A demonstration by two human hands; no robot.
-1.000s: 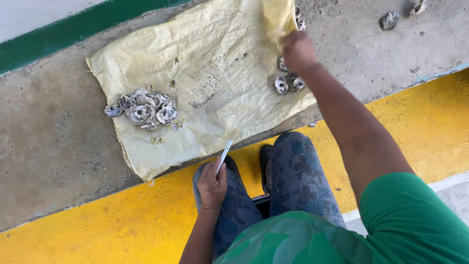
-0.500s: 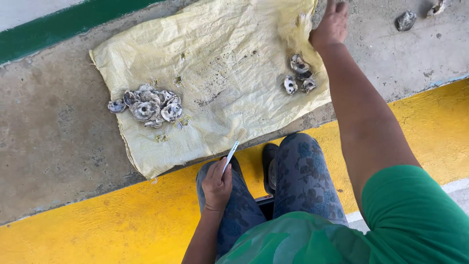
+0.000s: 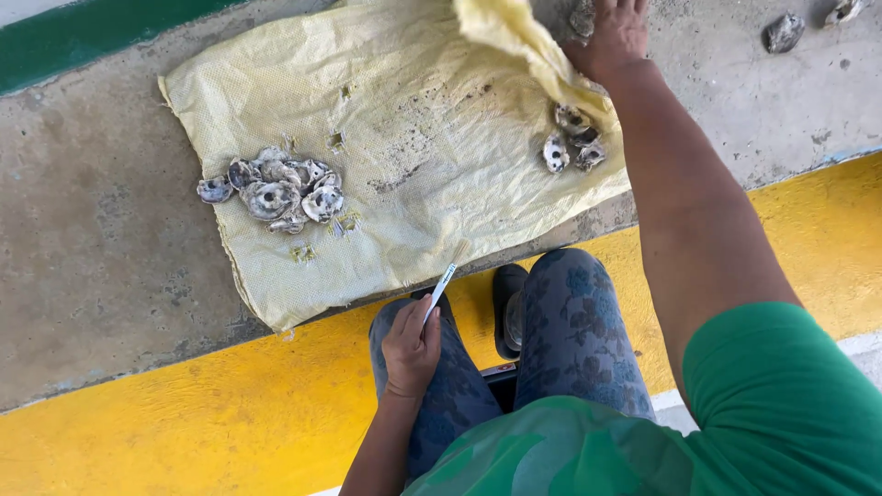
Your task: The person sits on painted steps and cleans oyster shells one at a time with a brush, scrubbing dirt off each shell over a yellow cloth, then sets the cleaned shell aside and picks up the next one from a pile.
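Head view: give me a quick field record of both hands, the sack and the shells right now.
left hand: rests on the knee, gripping a small brush, bristles up
right hand: stretched out, on a folded-over corner of the sack
sack: yellow woven, spread on a concrete ledge
big shell pile: on the sack's left part
small shell group: three or so, by the folded corner
loose shells: on bare concrete, far right

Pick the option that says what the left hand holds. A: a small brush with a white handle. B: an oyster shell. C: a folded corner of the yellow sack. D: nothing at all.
A: the left hand rests on the knee gripping a small brush with a white handle, its bristles pointing toward the yellow woven sack, while the right hand is up at the sack's folded corner.
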